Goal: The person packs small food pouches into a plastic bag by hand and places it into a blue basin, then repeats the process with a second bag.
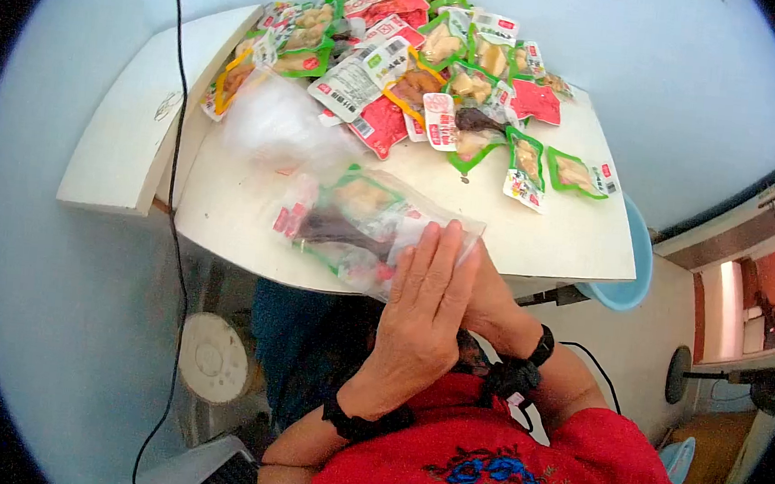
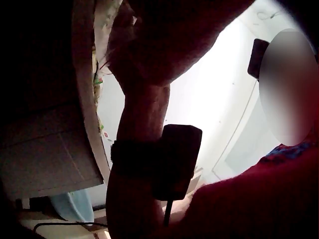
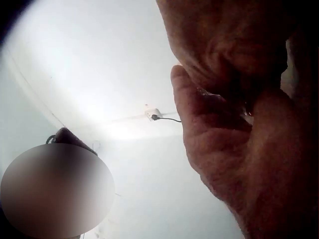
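Note:
A clear plastic bag (image 1: 352, 226) of several food packets lies at the table's front edge, its contents slightly blurred. Over its right end lies my left hand (image 1: 425, 286), fingers straight and side by side, pressing down on the plastic. My right hand (image 1: 491, 296) comes from the right and sits under the left one, largely covered by it; whether its fingers curl round the bag I cannot tell. In the right wrist view, my right hand (image 3: 214, 134) is right against my left hand (image 3: 224, 40). The left wrist view is dark, with my left hand (image 2: 169, 40) at the top.
Many sealed food packets (image 1: 419, 72) pile up at the back of the white table (image 1: 542, 245). Another crumpled clear bag (image 1: 283, 125) sits at the left. A black cable (image 1: 176, 207) hangs down the left side. A blue basin (image 1: 631, 270) stands beyond the right edge.

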Available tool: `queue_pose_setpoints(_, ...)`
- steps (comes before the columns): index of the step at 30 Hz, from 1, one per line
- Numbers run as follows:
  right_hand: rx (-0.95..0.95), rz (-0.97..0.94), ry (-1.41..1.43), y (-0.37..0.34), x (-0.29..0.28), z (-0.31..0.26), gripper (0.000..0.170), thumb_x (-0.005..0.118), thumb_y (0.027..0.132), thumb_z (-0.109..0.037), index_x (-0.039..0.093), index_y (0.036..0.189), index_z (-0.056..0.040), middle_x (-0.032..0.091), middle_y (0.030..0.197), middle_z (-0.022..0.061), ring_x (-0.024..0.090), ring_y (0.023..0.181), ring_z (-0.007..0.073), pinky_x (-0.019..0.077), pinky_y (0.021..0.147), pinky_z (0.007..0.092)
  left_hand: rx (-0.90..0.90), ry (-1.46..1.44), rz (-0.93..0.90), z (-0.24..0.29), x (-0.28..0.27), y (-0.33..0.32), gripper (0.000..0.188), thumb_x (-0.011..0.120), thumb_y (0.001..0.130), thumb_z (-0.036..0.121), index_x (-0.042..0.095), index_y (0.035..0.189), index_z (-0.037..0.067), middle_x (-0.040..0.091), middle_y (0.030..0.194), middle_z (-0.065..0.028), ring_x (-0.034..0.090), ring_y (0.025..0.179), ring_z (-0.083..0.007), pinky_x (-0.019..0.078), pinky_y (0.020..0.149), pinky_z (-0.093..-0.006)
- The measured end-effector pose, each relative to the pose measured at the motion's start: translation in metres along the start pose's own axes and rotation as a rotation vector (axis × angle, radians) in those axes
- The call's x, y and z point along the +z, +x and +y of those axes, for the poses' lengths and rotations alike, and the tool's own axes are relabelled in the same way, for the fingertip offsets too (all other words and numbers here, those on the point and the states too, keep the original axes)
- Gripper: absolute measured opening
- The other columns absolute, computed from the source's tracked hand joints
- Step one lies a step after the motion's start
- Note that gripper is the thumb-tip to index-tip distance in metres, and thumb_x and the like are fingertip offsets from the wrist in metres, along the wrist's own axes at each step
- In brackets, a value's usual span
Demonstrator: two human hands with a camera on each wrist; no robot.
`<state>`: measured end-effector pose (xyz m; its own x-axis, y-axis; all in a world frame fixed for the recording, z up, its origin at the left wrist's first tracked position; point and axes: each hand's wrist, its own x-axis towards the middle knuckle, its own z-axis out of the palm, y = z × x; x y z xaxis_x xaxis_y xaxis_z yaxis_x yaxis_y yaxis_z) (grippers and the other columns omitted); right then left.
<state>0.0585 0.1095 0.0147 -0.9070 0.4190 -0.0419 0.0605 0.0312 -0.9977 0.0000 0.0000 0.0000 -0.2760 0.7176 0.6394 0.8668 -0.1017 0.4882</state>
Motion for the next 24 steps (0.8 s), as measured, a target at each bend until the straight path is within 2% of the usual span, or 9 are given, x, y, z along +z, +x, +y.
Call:
queue_pose_setpoints(2, -0.135, 0.029, -0.368, 0.001, 0.002, -0.002, 0.016, 0.067, 0.088, -0.015, 0.069, 0.096, -0.0011, 0.070, 0.096, 0.0102, 0.064, 0.087, 0.0191, 0.0536, 0.076, 0.0338, -0.008, -0.022, 0.007, -0.002, 0.000, -0.002, 0.057, 0.047, 0.079, -0.004, 0.046, 0.136, -0.005, 0.039, 0.147, -0.0271, 0.036, 0.137, -0.0465, 0.0263, 0.114, -0.0537)
queue_pose_setpoints(5, -0.226, 0.074, 0.050, 0.006, 0.006, 0.021, 0.015, 0.067, 0.088, -0.015, 0.067, 0.092, -0.0011, 0.069, 0.090, 0.0119, 0.063, 0.081, 0.0219, 0.0519, 0.071, 0.0361, -0.007, 0.038, -0.004, 0.001, 0.001, 0.000, 0.055, 0.046, 0.079, -0.006, 0.048, 0.134, -0.005, 0.040, 0.145, -0.0284, 0.036, 0.136, -0.0468, 0.0279, 0.113, -0.0535)
queue_pose_setpoints(9, -0.363, 0.111, -0.203, 0.011, 0.000, 0.028, 0.015, 0.066, 0.087, -0.014, 0.068, 0.093, -0.0002, 0.069, 0.089, 0.0116, 0.063, 0.083, 0.0186, 0.0511, 0.070, 0.0355, -0.008, 0.026, 0.028, 0.002, 0.003, -0.001, 0.058, 0.045, 0.076, -0.010, 0.047, 0.134, -0.007, 0.042, 0.143, -0.0305, 0.038, 0.135, -0.0476, 0.0294, 0.113, -0.0537)
queue_pose_setpoints(11, -0.247, 0.105, -0.252, 0.009, -0.004, 0.029, 0.016, 0.065, 0.087, -0.010, 0.068, 0.095, 0.0032, 0.071, 0.090, 0.0090, 0.064, 0.083, 0.0166, 0.0519, 0.072, 0.0324, -0.006, 0.031, 0.027, 0.002, 0.001, 0.000, 0.058, 0.045, 0.076, -0.011, 0.047, 0.134, -0.008, 0.042, 0.142, -0.0304, 0.038, 0.134, -0.0480, 0.0298, 0.112, -0.0543)
queue_pose_setpoints(13, 0.036, 0.081, -0.117, -0.003, -0.009, 0.002, 0.017, 0.065, 0.088, -0.010, 0.068, 0.096, 0.0042, 0.071, 0.088, 0.0089, 0.065, 0.081, 0.0179, 0.0519, 0.073, 0.0320, -0.012, 0.029, 0.041, 0.001, 0.002, 0.000, 0.058, 0.045, 0.076, -0.011, 0.046, 0.134, -0.007, 0.042, 0.142, -0.0305, 0.039, 0.134, -0.0483, 0.0300, 0.112, -0.0545)
queue_pose_setpoints(16, -0.015, 0.077, -0.035, -0.008, -0.019, 0.012, 0.017, 0.065, 0.089, -0.010, 0.069, 0.097, 0.0041, 0.071, 0.083, 0.0090, 0.067, 0.073, 0.0168, 0.0539, 0.068, 0.0296, -0.012, 0.050, 0.049, 0.001, 0.003, 0.000, 0.059, 0.044, 0.076, -0.011, 0.046, 0.134, -0.007, 0.042, 0.141, -0.0308, 0.039, 0.133, -0.0485, 0.0307, 0.112, -0.0549)
queue_pose_setpoints(19, 0.171, 0.082, -0.004, -0.025, -0.044, -0.015, 0.017, 0.061, 0.093, -0.007, 0.067, 0.103, 0.0049, 0.071, 0.083, 0.0091, 0.068, 0.072, 0.0140, 0.0557, 0.065, 0.0267, -0.013, 0.075, 0.022, 0.003, 0.000, 0.002, 0.058, 0.044, 0.076, -0.012, 0.046, 0.135, -0.007, 0.043, 0.141, -0.0310, 0.040, 0.133, -0.0484, 0.0311, 0.111, -0.0546)
queue_pose_setpoints(21, 0.145, 0.242, 0.002, -0.031, -0.070, -0.021, 0.017, 0.064, 0.092, -0.009, 0.068, 0.103, 0.0035, 0.071, 0.084, 0.0094, 0.070, 0.069, 0.0149, 0.0565, 0.061, 0.0268, -0.006, 0.084, 0.027, 0.002, 0.001, 0.003, 0.057, 0.044, 0.078, -0.012, 0.045, 0.135, -0.007, 0.043, 0.141, -0.0307, 0.040, 0.133, -0.0481, 0.0312, 0.111, -0.0543)
queue_pose_setpoints(24, -0.020, 0.563, -0.209, -0.032, -0.122, -0.023, 0.019, 0.065, 0.092, -0.017, 0.070, 0.096, 0.0008, 0.069, 0.079, 0.0060, 0.067, 0.062, 0.0119, 0.0522, 0.051, 0.0242, 0.001, 0.111, 0.038, 0.001, 0.002, 0.002, 0.050, 0.045, 0.080, -0.010, 0.050, 0.130, -0.008, 0.044, 0.142, -0.0288, 0.041, 0.133, -0.0462, 0.0327, 0.110, -0.0537)
